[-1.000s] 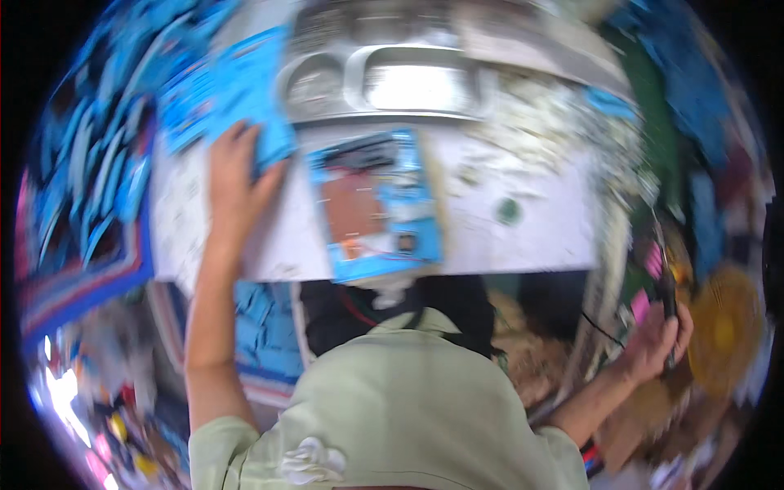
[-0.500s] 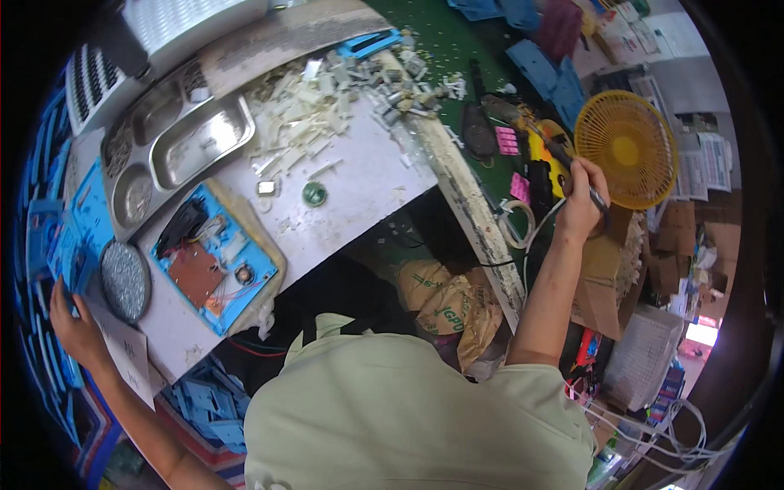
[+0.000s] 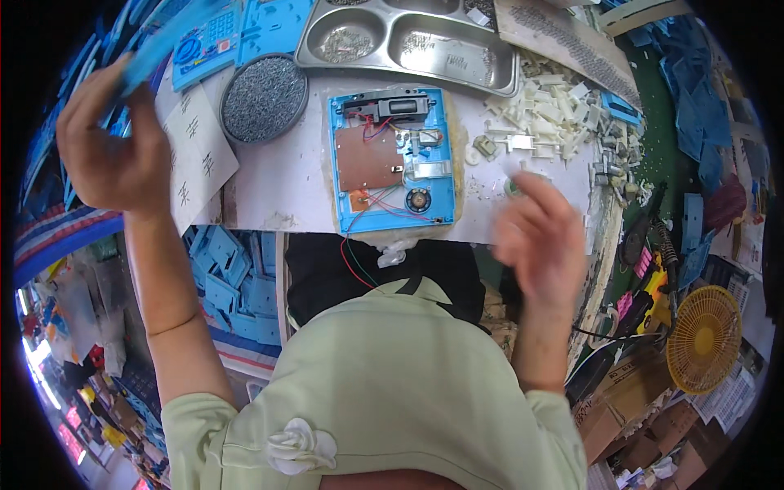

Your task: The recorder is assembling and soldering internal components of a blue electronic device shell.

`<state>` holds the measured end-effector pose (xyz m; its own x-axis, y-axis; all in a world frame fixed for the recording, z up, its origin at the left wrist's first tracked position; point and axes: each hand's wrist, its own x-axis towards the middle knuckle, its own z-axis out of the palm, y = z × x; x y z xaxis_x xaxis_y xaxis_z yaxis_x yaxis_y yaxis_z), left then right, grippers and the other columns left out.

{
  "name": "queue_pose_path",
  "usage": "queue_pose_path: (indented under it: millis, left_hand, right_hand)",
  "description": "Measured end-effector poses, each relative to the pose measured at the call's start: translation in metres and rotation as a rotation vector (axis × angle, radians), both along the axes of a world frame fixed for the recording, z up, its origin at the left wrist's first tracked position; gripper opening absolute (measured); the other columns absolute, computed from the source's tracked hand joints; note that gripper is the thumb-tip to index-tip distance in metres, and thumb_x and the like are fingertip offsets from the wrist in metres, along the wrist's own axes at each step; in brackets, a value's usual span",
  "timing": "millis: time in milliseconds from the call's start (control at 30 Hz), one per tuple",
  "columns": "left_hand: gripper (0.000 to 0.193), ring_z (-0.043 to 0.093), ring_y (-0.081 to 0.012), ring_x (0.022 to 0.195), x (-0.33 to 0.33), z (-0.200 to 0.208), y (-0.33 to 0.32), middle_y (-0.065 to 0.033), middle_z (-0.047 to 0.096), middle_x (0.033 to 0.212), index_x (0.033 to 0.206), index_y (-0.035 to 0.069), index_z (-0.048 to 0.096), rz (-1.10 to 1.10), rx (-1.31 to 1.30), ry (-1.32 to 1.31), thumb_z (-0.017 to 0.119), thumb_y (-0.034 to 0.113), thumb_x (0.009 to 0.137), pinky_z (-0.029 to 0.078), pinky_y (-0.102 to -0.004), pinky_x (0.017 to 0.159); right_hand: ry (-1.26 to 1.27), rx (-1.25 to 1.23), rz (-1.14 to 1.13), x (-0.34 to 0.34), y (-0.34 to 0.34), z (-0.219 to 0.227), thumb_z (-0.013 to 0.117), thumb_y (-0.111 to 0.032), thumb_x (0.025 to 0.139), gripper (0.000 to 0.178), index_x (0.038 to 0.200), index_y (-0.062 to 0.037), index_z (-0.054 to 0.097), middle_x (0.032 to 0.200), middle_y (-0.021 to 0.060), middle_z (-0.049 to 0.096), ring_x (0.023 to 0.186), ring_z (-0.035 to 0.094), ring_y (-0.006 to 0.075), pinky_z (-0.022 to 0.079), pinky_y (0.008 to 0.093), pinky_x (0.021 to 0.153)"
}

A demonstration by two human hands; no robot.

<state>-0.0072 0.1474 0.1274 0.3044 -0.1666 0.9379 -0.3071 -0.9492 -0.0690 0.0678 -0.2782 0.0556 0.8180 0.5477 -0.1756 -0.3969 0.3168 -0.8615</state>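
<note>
My left hand (image 3: 110, 143) is raised at the far left, its fingers closed on a blue plastic panel (image 3: 167, 41) that is blurred by motion. My right hand (image 3: 543, 237) hovers by the table's front edge, smeared. Its fingers look apart, and nothing shows in them. Between the hands lies an opened blue plastic casing (image 3: 388, 219) on a padded mat (image 3: 457, 155). Inside it are a brown board (image 3: 363, 159), a small round speaker (image 3: 418, 200), a black module (image 3: 400, 106) and thin wires. Red and green wires hang over the front edge.
A round dish of screws (image 3: 263, 98) and a paper sheet (image 3: 196, 155) lie left of the casing. Behind stands a steel compartment tray (image 3: 510, 73). White plastic pieces (image 3: 563, 106) heap at right. A yellow fan (image 3: 704, 339) and a cardboard box (image 3: 625, 392) are farther right.
My right hand has come back from the tool area at right, no longer holding the dark-handled tool. My left hand has lifted a blue panel. The view has turned, bringing the casing to the centre.
</note>
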Motion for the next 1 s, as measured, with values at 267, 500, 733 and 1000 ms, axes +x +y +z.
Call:
queue_pose_path:
  millis: [267, 500, 733, 1000]
  left_hand:
    - [0.050, 0.062, -0.0262, 0.103, 0.003, -0.004, -0.105, -0.0112, 0.065, 0.113, 0.121, 0.003, 0.064, -0.065, 0.064, 0.397, 0.078, -0.001, 0.073, 0.052, -0.0383, 0.087]
    - [0.065, 0.057, -0.0129, 0.093, -0.005, -0.049, -0.100, -0.0139, 0.058, 0.129, 0.150, -0.002, 0.040, -0.770, -1.658, 0.625, 0.061, 0.036, 0.101, 0.040, -0.0193, 0.066]
    - [0.032, 0.061, -0.0113, 0.070, 0.015, -0.072, -0.115, -0.0014, 0.071, 0.092, 0.116, 0.003, 0.068, -0.415, -1.241, 0.852, 0.065, 0.029, 0.099, 0.045, -0.0242, 0.058]
    - [0.021, 0.070, -0.0311, 0.077, 0.028, -0.100, -0.173, -0.0126, 0.072, 0.096, 0.106, 0.004, 0.068, -0.097, -0.416, 0.911, 0.072, 0.014, 0.087, 0.056, -0.0376, 0.067]
  right_hand:
    - [-0.161, 0.287, 0.390, 0.094, 0.173, 0.049, 0.068, -0.016, 0.087, 0.056, 0.135, 0.0058, 0.050, 0.117, 0.0196, 0.066, 0.102, 0.070, 0.0266, 0.059, 0.0336, 0.087]
    - [-0.175, 0.065, 0.361, 0.097, 0.128, 0.081, 0.070, -0.014, 0.085, 0.065, 0.140, 0.0097, 0.045, 0.118, 0.0223, 0.065, 0.107, 0.068, 0.0265, 0.057, 0.0375, 0.090]
    - [-0.362, -0.118, 0.011, 0.109, 0.082, 0.055, 0.061, -0.022, 0.096, 0.040, 0.128, 0.0023, 0.056, 0.118, 0.0164, 0.066, 0.098, 0.069, 0.0227, 0.056, 0.0294, 0.080]
    - [-0.242, -0.012, -0.362, 0.083, -0.027, 0.020, 0.059, -0.019, 0.094, 0.057, 0.140, 0.0092, 0.045, 0.129, 0.0234, 0.062, 0.116, 0.065, 0.0309, 0.052, 0.0464, 0.103]
